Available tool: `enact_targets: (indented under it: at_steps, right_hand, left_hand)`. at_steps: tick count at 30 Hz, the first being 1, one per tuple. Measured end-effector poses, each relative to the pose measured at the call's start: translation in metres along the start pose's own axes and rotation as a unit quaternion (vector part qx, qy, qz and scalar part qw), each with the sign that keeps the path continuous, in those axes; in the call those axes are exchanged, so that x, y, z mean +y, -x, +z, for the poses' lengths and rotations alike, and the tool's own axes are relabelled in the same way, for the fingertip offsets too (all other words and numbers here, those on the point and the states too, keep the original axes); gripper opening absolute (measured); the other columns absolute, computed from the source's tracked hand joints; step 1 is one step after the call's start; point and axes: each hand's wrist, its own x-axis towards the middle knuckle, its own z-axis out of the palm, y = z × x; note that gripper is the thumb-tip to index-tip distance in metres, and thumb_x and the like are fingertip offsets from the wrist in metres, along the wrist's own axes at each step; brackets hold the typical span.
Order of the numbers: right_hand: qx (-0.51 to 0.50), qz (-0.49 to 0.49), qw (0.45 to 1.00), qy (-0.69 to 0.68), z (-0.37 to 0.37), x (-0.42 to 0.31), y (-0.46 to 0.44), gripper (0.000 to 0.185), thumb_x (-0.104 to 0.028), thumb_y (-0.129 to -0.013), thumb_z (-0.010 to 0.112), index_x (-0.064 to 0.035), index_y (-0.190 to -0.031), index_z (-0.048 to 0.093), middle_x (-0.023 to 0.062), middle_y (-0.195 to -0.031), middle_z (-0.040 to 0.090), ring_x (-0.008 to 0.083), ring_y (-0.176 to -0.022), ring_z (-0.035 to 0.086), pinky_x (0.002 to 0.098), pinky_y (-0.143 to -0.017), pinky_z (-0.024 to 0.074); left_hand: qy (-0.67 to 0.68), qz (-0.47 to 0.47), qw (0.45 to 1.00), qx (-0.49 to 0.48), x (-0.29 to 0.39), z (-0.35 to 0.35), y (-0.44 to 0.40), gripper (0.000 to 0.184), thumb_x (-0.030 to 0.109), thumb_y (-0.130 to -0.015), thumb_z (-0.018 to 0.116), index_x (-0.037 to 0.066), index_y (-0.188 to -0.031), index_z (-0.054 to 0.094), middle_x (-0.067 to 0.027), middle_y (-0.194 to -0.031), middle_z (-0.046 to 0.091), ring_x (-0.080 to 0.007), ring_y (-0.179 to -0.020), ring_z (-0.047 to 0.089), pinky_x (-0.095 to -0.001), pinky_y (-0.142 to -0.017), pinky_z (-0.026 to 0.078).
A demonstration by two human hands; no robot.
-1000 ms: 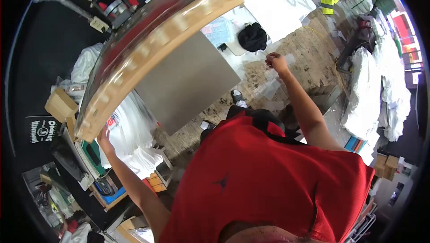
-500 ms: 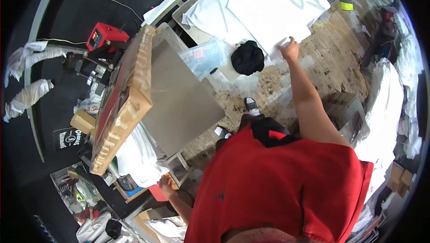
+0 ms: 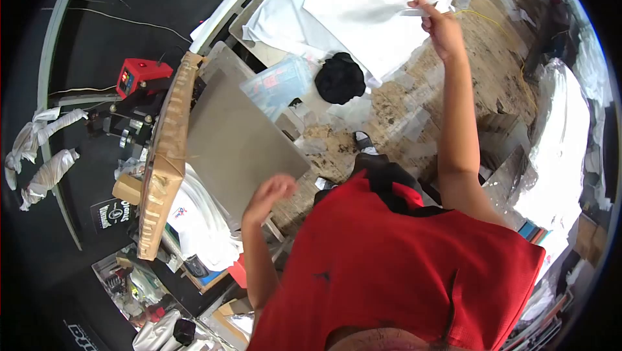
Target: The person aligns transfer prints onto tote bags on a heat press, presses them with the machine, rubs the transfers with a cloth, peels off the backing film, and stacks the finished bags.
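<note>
My right hand [image 3: 442, 30] pinches the edge of a thin white sheet [image 3: 350, 11] and holds that edge up. The sheet lies over a white garment [image 3: 275, 21] with large pale grey characters, spread on a work surface at the top. My left hand [image 3: 272, 194], smeared by motion with its fingers loosely curled, is over the near edge of a flat grey plate [image 3: 243, 140]; nothing shows in it. A black bundled cloth [image 3: 340, 79] lies beside the sheet, next to a clear plastic bag [image 3: 278, 85].
Left of the plate stands a raised panel edged with brown tape [image 3: 170, 157], with a red control box [image 3: 144, 77] behind it. Folded white garments [image 3: 201, 228] are stacked below. A plastic-wrapped white bundle [image 3: 557, 150] stands at right. The worn wooden floor [image 3: 395, 108] has scraps on it.
My right hand has moved up and lifted the edge of the white sheet. My left hand has risen from beside the stacked garments to the grey plate. The view has shifted slightly.
</note>
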Motion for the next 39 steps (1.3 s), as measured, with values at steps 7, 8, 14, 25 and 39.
enact_targets:
  at_steps: [7,8,14,25,39]
  right_hand:
    - [-0.210,0.089,0.919,-0.321,-0.039,-0.013,0.140,0.031,-0.015,-0.083,0.067,-0.0017,-0.108,0.055,0.0041,-0.077,0.053,0.0166,-0.064,0.052,0.0288,-0.061,0.0425]
    - [-0.159,0.165,0.946,-0.228,-0.052,0.002,0.165,0.022,-0.014,-0.083,0.066,0.0015,-0.098,0.061,0.0073,-0.080,0.061,0.0157,-0.068,0.056,0.0269,-0.060,0.0428]
    - [-0.206,0.374,0.904,0.000,-0.078,0.052,0.299,0.020,-0.011,-0.083,0.071,0.0007,-0.099,0.068,0.0116,-0.087,0.072,0.0129,-0.063,0.063,0.0225,-0.054,0.0465]
    - [-0.006,0.503,0.839,0.206,-0.184,0.166,0.300,0.048,-0.005,-0.087,0.062,-0.0059,-0.134,0.056,0.0112,-0.107,0.072,0.0240,-0.103,0.069,0.0411,-0.091,0.0564]
    - [-0.266,-0.101,0.845,0.453,0.200,0.195,0.285,0.037,-0.020,-0.085,0.076,-0.0014,-0.115,0.065,0.0142,-0.099,0.071,0.0194,-0.077,0.068,0.0324,-0.070,0.0534]
  left_hand:
    - [0.438,-0.002,0.820,-0.368,0.069,0.137,-0.221,0.090,0.073,-0.095,0.040,-0.003,-0.144,0.043,-0.0209,-0.143,0.051,-0.0339,-0.132,0.049,-0.0480,-0.113,0.038]
    - [0.441,0.061,0.844,-0.299,0.085,0.163,-0.235,0.083,0.064,-0.096,0.047,-0.004,-0.143,0.045,-0.0205,-0.140,0.054,-0.0343,-0.129,0.052,-0.0467,-0.112,0.040]
    - [0.177,0.167,0.964,-0.112,0.101,0.206,-0.261,0.043,0.017,-0.094,0.063,-0.005,-0.130,0.057,-0.0167,-0.122,0.066,-0.0296,-0.111,0.063,-0.0396,-0.099,0.049]
    - [-0.101,0.358,0.928,0.008,0.015,0.076,-0.085,0.030,0.008,-0.097,0.060,-0.006,-0.124,0.060,-0.0088,-0.116,0.068,-0.0166,-0.106,0.061,-0.0326,-0.094,0.048]
    - [0.005,0.191,0.863,0.467,-0.166,-0.148,0.048,0.039,0.019,-0.090,0.075,-0.007,-0.116,0.063,-0.0156,-0.103,0.073,-0.0173,-0.088,0.068,-0.0315,-0.078,0.054]
